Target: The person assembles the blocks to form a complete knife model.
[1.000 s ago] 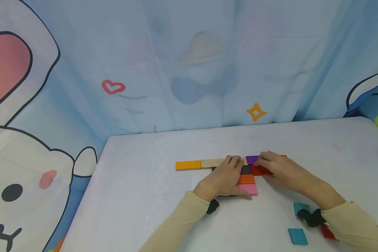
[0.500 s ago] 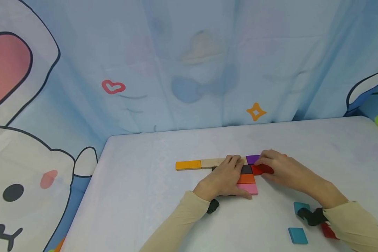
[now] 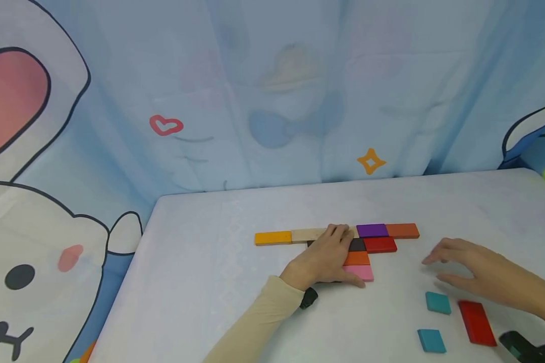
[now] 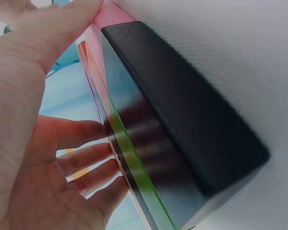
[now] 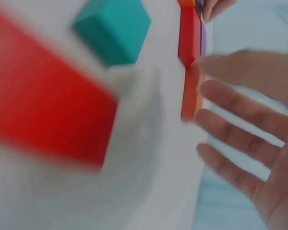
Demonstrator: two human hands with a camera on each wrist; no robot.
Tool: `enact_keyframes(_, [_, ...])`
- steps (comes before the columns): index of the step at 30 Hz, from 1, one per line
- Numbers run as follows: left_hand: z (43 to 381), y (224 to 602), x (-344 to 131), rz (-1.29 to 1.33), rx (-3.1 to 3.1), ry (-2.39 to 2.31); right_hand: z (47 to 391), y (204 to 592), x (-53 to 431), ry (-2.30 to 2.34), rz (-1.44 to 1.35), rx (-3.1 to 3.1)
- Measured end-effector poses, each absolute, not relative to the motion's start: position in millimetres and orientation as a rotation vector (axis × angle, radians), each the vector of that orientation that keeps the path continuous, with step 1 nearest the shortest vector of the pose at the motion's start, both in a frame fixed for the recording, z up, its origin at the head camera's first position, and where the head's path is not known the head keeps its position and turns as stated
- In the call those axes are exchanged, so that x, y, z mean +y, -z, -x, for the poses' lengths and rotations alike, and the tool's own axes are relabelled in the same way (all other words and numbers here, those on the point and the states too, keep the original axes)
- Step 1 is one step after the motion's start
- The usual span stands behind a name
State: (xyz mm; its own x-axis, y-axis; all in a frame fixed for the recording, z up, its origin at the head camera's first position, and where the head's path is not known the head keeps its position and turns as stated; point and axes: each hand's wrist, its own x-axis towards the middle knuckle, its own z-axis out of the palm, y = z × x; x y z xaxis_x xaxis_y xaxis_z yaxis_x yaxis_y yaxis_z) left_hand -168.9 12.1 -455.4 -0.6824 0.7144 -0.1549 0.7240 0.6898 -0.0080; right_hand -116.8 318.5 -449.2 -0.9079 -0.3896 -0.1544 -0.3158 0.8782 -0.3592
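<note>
My left hand (image 3: 324, 257) rests over a flat layout of coloured wooden blocks, its thumb by the pink block (image 3: 360, 273) and its fingertips on the far rows. Yellow (image 3: 273, 238), plain wood (image 3: 308, 235), purple (image 3: 372, 230) and brown-orange (image 3: 402, 231) blocks form the back row. Before it lie a dark block (image 3: 356, 245), a red block (image 3: 380, 245) and an orange block (image 3: 356, 258). In the left wrist view, a black block (image 4: 192, 96) and a green block (image 4: 129, 148) show beside the fingers. My right hand (image 3: 477, 269) hovers right of the layout, fingers spread, holding nothing.
Two teal blocks, one nearer the layout (image 3: 438, 302) and one closer to the front (image 3: 432, 341), lie at the front right. A longer red block (image 3: 478, 322) is beside them, below the right hand. A printed blue curtain (image 3: 272, 101) hangs behind the white table (image 3: 200, 282).
My right hand has let go of the red block at the layout's right end and drawn back to the right, uncovering the brown-orange block. The left hand has stayed in place.
</note>
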Motion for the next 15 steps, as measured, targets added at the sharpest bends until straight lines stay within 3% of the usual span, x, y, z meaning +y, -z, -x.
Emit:
enact_keyframes(8, [168.8, 455.9, 14.4, -1.171, 2.764, 0.116, 74.9, 469.0, 356.5, 0.412, 0.589, 2.665])
enact_keyframes(15, [170.3, 456.5, 13.6, -1.172, 2.761, 0.115, 64.0, 478.6, 363.4, 0.453, 0.627, 2.634])
